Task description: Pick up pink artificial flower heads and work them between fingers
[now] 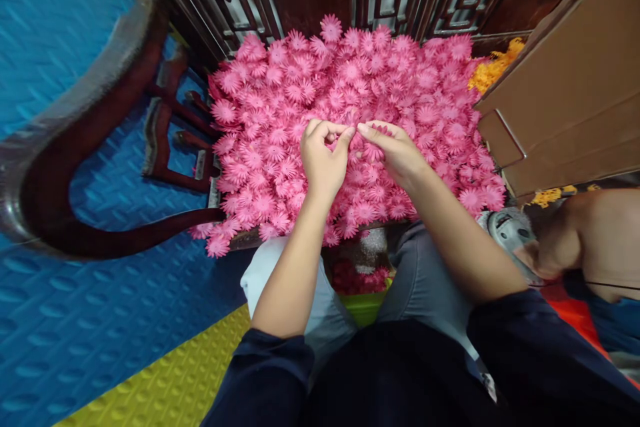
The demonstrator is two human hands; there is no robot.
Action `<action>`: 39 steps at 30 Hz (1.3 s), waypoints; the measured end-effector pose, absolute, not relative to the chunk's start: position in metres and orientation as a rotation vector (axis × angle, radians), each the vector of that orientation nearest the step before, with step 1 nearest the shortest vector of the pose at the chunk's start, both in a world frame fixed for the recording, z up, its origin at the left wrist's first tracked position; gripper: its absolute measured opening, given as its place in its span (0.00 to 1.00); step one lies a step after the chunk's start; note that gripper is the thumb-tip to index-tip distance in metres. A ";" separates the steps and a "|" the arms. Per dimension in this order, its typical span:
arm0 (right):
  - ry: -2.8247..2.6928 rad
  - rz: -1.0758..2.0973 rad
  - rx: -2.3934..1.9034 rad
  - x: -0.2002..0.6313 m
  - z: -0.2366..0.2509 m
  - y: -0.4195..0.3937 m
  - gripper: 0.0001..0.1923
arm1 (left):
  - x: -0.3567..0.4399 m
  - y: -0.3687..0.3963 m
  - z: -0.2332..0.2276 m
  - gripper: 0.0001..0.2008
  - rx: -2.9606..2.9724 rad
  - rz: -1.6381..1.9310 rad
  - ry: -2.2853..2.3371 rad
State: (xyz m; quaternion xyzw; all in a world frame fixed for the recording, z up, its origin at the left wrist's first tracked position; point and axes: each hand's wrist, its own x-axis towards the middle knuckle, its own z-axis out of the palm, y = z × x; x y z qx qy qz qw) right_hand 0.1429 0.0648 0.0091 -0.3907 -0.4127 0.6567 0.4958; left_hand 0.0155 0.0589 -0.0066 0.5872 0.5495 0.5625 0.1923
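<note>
Pink paper flowers [280, 113] lie heaped in one broad mound on the surface, filling the space between the dark carved chair [75, 147] on the left and the brown cardboard box [565, 93] on the right. Orange flowers [493, 70] show behind the box's corner. Over the middle of the mound the left hand [323, 160] and right hand [395, 150] meet fingertip to fingertip, equally near. Each grip is pressed together, pinching one small pink flower [356, 135] that sits directly between them, just above the heap; its long axis cannot be told.
</note>
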 end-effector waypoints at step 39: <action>-0.961 1.644 -1.008 0.149 0.006 0.067 0.17 | 0.019 0.063 -0.009 0.12 0.947 1.495 1.170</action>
